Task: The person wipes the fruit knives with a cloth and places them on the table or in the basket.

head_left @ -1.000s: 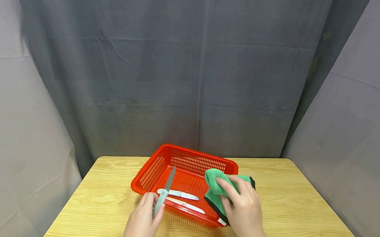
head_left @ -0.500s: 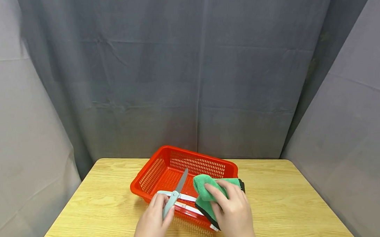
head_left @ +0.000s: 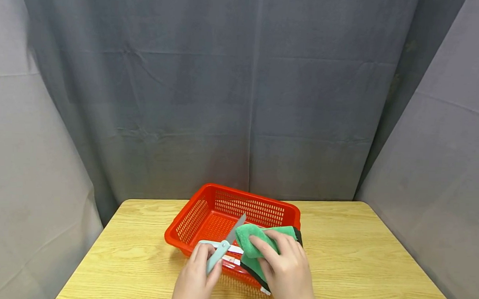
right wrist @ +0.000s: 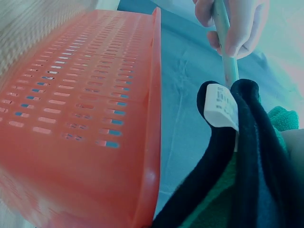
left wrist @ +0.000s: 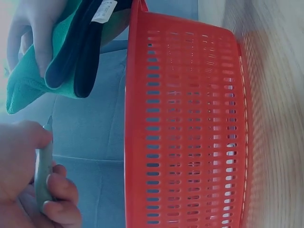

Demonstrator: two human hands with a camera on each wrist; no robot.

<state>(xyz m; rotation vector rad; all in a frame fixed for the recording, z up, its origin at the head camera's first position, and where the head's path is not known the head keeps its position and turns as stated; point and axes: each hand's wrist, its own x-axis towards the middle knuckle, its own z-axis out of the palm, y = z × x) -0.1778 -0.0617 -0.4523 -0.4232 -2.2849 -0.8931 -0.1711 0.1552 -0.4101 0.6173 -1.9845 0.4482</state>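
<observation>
My left hand grips a knife by its pale blue-green handle, the blade slanting up and away to the right. In my right hand is a folded green cloth with black edging and a white tag. The cloth's rolled left end overlaps the blade's right side in the head view. Both hands are over the near side of a red plastic basket. Inside it lie a knife with a light blue handle and one with a pale pink handle, both partly hidden by the cloth.
The slotted basket stands on a light wood table, near its back edge. A grey curtain hangs behind the table, with pale cloth panels on both sides.
My left hand has carried the knife rightward, and my right hand has brought the cloth leftward. The gap between blade and cloth has closed in the head view. The basket has stayed put.
</observation>
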